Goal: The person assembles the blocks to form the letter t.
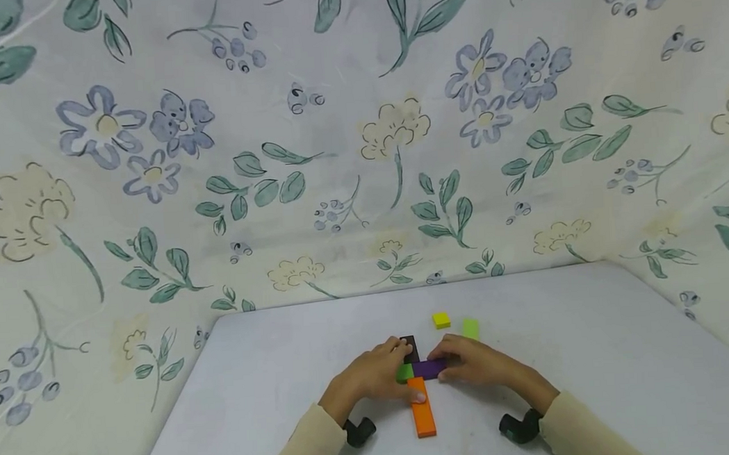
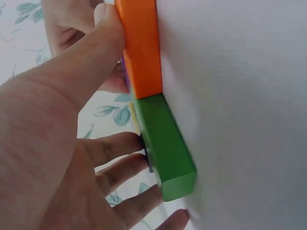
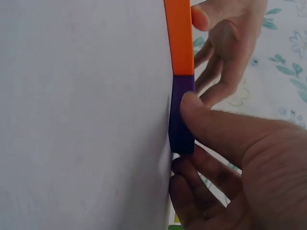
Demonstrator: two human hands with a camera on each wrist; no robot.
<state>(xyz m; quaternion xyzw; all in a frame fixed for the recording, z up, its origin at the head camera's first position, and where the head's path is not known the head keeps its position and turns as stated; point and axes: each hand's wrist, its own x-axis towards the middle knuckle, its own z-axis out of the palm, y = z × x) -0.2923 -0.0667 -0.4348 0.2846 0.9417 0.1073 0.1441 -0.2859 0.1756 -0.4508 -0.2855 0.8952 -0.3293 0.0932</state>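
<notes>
Flat coloured blocks lie in a cross shape on the white table. An orange block (image 1: 424,422) points toward me, with a black block (image 1: 415,355) on the far side. Between these two, a green block (image 1: 405,373) lies at the left and a purple block (image 1: 428,370) at the right. My left hand (image 1: 373,373) spans the green block, its thumb resting on the orange one and its fingertips at the black one. With thumb and fingers, my right hand (image 1: 479,361) pinches the outer end of the purple block. The orange and green blocks (image 2: 165,143) meet in the left wrist view.
Beyond the cross sit a small yellow block (image 1: 441,320) and a light green block (image 1: 470,329), the latter partly behind my right hand. A flower-patterned cloth (image 1: 354,256) stands behind the white table (image 1: 272,351) and at its sides. Dark devices (image 1: 519,427) are worn on both wrists.
</notes>
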